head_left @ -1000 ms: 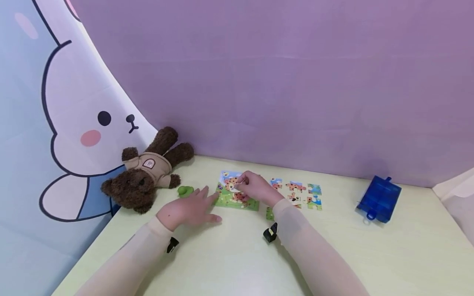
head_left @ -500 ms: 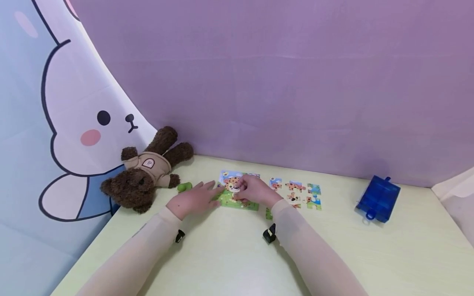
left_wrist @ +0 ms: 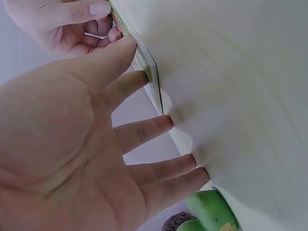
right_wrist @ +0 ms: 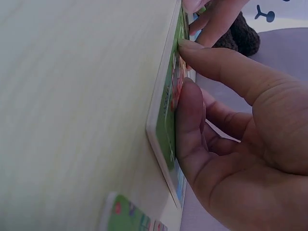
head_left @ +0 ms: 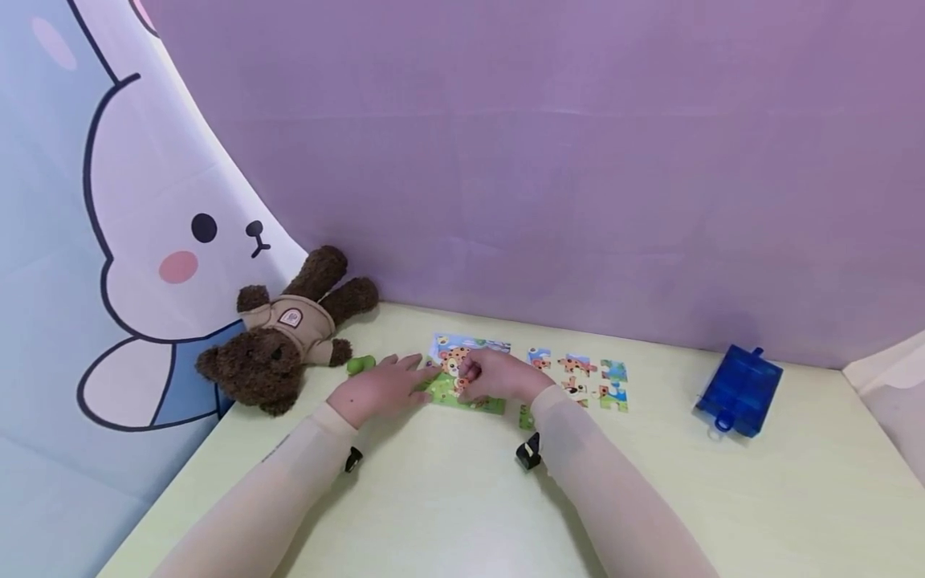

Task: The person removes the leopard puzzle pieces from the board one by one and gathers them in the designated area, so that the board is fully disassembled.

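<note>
On the table lies a jigsaw puzzle board (head_left: 442,348) with a spotted animal on green and blue. My right hand (head_left: 501,375) curls over its middle. In the right wrist view its thumb and index finger touch the printed surface, a short gap apart, around a red-orange puzzle piece (right_wrist: 180,77); the piece's outline is partly hidden. My left hand (head_left: 379,391) spreads flat at the board's left side. In the left wrist view, its fingers (left_wrist: 147,132) are straight, some at the board's edge and others on the table. A green toy (head_left: 359,365) sits beside the left fingertips.
Several loose puzzle pieces (head_left: 613,396) lie right of the board, some partly behind the right wrist. A blue translucent case (head_left: 740,391) stands farther right. A brown teddy bear (head_left: 292,333) lies at the back left, near the rabbit-print cloth. A purple cloth (head_left: 549,177) hangs behind the table.
My left hand has shifted right, nearer the board's edge. My right hand, which held a pale piece over the board, has come slightly lower and closer to its surface.
</note>
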{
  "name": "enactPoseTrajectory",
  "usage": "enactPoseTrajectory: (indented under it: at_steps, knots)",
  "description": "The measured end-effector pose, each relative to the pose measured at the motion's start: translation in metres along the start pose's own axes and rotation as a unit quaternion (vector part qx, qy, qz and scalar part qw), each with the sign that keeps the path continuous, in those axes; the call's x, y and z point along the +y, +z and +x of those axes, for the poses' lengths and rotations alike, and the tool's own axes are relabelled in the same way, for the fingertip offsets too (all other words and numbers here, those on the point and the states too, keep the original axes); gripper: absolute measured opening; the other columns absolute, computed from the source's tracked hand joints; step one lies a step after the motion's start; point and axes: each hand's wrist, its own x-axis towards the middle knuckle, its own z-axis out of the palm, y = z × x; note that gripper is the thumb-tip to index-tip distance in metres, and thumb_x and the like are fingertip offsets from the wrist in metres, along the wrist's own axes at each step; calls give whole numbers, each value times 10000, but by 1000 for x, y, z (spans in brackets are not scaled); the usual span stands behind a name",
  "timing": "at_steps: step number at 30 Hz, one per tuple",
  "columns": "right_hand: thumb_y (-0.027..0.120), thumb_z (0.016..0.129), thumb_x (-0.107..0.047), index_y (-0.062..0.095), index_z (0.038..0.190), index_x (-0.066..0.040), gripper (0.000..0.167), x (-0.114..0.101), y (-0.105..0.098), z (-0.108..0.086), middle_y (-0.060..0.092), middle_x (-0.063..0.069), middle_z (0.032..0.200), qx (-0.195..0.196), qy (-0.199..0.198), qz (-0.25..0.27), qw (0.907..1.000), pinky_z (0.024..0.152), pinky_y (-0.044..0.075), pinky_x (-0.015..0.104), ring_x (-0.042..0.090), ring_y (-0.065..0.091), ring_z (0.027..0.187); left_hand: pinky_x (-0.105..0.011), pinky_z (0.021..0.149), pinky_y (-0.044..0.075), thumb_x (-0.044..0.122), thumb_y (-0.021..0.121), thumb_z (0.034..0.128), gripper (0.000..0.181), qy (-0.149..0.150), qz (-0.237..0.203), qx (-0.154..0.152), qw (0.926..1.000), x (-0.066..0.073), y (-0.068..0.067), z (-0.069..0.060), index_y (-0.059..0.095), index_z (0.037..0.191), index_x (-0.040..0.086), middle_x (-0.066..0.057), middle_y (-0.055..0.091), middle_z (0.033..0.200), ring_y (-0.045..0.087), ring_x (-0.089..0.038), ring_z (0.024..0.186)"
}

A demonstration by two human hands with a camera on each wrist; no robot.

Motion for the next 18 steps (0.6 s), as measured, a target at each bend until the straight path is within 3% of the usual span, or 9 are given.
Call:
enactPoseTrajectory:
  at_steps: [9, 18]
  knots:
    - [847, 905, -144, 663, 1197, -112, 347, -6, -1, -1, 641, 45, 1185, -136, -198, -545, 9982, 949, 585, 353, 196, 611, 1021, -749, 1252, 323, 423, 486, 1138, 589, -53, 40, -17, 10000, 1, -1, 1, 357, 1686, 252, -210, 244, 1776, 260, -616, 1573]
    - [816, 933, -106, 640, 1193, -94, 314, -7, -1, -1, 623, 66, 1162, -269, -176, -462, 9984, 882, 594, 328, 197, 616, 976, -759, 1253, 309, 421, 489, 1137, 590, -22, 38, -40, 10000, 1, -2, 1, 360, 1685, 245, -221, 237, 1775, 258, -633, 1564]
